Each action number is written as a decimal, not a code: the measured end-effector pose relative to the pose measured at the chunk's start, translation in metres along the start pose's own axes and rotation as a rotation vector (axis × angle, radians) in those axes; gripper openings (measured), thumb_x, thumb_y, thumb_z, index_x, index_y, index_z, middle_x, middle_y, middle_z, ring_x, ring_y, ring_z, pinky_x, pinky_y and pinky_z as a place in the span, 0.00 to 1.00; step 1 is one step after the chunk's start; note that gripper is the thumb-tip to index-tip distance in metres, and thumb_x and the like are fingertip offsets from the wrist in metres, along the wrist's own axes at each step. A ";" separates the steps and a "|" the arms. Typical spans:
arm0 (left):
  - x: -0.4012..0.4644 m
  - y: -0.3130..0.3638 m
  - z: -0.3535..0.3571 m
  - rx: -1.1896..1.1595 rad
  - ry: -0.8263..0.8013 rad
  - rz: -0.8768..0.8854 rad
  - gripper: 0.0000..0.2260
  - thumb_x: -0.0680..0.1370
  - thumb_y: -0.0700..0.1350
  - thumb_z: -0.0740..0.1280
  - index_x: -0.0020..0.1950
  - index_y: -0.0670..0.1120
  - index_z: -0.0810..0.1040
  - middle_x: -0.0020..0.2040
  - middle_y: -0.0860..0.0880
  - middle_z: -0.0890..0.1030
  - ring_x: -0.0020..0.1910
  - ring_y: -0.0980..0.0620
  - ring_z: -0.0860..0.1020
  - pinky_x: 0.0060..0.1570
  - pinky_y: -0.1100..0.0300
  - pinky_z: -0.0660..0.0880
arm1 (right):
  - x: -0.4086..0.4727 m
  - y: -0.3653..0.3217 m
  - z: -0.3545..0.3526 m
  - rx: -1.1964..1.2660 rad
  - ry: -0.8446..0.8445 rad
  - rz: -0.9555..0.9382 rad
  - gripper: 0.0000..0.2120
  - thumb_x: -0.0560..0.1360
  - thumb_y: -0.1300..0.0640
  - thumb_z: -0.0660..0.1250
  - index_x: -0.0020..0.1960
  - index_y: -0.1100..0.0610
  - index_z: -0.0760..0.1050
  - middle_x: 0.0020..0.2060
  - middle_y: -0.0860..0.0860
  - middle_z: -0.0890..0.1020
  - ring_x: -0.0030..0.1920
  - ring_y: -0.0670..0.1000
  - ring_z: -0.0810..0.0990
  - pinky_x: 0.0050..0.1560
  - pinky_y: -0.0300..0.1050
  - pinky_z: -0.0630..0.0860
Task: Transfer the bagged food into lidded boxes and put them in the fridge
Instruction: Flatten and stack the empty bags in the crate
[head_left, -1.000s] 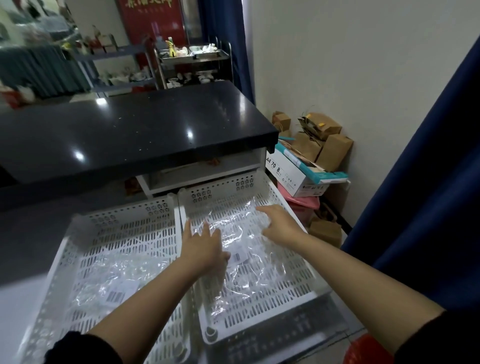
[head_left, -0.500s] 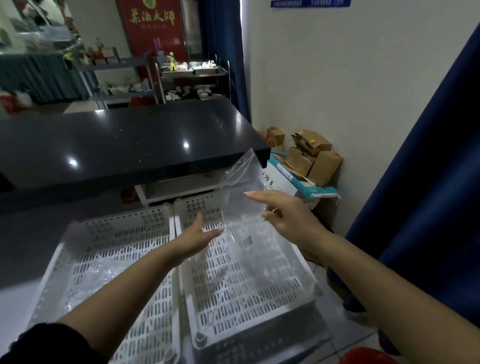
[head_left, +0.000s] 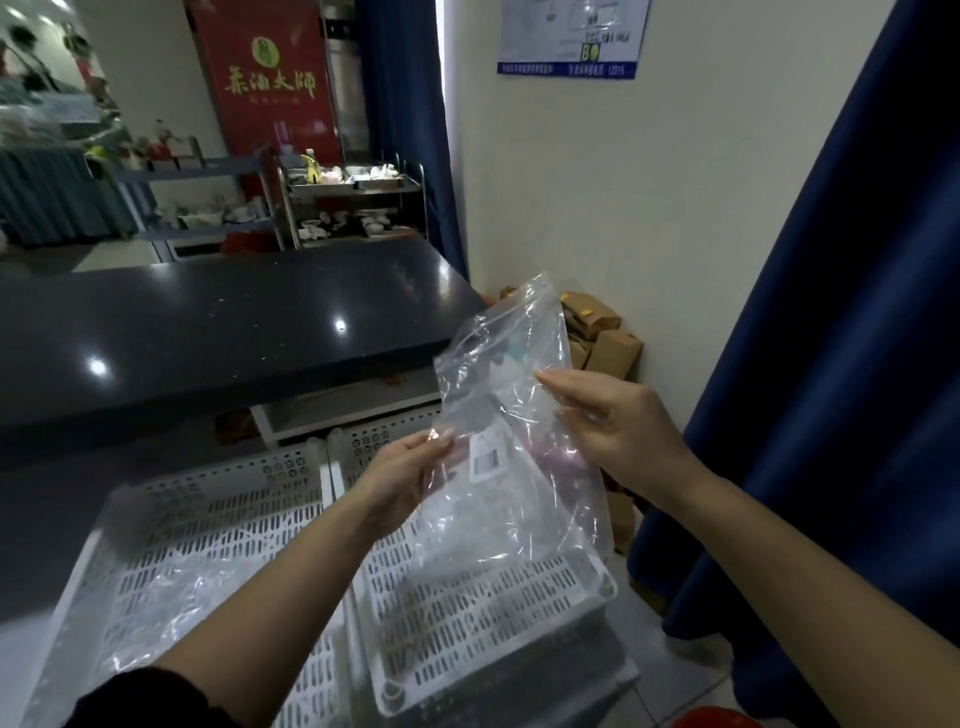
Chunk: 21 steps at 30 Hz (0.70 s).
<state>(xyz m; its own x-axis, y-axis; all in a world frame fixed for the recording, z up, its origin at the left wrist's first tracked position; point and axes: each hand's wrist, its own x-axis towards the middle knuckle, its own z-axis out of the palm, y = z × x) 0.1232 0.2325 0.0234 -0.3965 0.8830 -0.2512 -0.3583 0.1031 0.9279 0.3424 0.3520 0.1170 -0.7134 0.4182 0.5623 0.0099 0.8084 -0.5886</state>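
Note:
I hold a clear plastic bag (head_left: 511, 415) with a white label up in front of me, above the right white slotted tray (head_left: 498, 613). My left hand (head_left: 405, 480) pinches its left edge. My right hand (head_left: 613, 431) grips its right side, fingers curled into the film. The bag looks empty and hangs upright. A second clear bag (head_left: 171, 608) lies flat in the left white tray (head_left: 208, 514).
A black countertop (head_left: 208, 332) runs behind the trays. Cardboard boxes (head_left: 602, 343) are piled against the wall at right, beside a dark blue curtain (head_left: 841, 364). A metal trolley with dishes (head_left: 353, 208) stands in the background. Something red (head_left: 717, 719) shows at the bottom edge.
Both hands pressed on the bag in the right tray, then my right hand lifted it. Now both hands hold it up, higher and nearer to me.

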 end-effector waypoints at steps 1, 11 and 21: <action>-0.003 0.006 -0.003 -0.052 -0.003 0.030 0.17 0.73 0.44 0.68 0.60 0.40 0.78 0.54 0.43 0.83 0.48 0.51 0.84 0.49 0.56 0.79 | -0.003 0.001 -0.003 -0.021 0.010 0.023 0.24 0.72 0.72 0.70 0.66 0.58 0.74 0.59 0.44 0.77 0.62 0.42 0.76 0.62 0.32 0.72; -0.065 0.068 -0.058 -0.045 -0.123 0.314 0.29 0.71 0.38 0.71 0.68 0.61 0.73 0.57 0.40 0.82 0.56 0.43 0.82 0.51 0.55 0.80 | -0.010 -0.013 0.024 -0.153 0.010 0.009 0.21 0.71 0.70 0.72 0.63 0.62 0.77 0.55 0.54 0.82 0.55 0.47 0.79 0.58 0.39 0.77; -0.148 0.082 -0.112 0.966 0.247 0.353 0.20 0.68 0.43 0.76 0.59 0.49 0.80 0.47 0.55 0.84 0.46 0.61 0.83 0.45 0.69 0.79 | 0.020 -0.043 0.092 -0.243 -0.124 -0.053 0.16 0.76 0.65 0.69 0.63 0.59 0.78 0.44 0.52 0.79 0.44 0.49 0.76 0.45 0.31 0.71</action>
<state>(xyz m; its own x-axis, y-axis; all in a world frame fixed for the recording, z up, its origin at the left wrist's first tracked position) 0.0572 0.0592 0.1057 -0.5465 0.8277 0.1276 0.5930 0.2748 0.7568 0.2634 0.2872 0.1005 -0.7975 0.3305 0.5047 0.1274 0.9099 -0.3947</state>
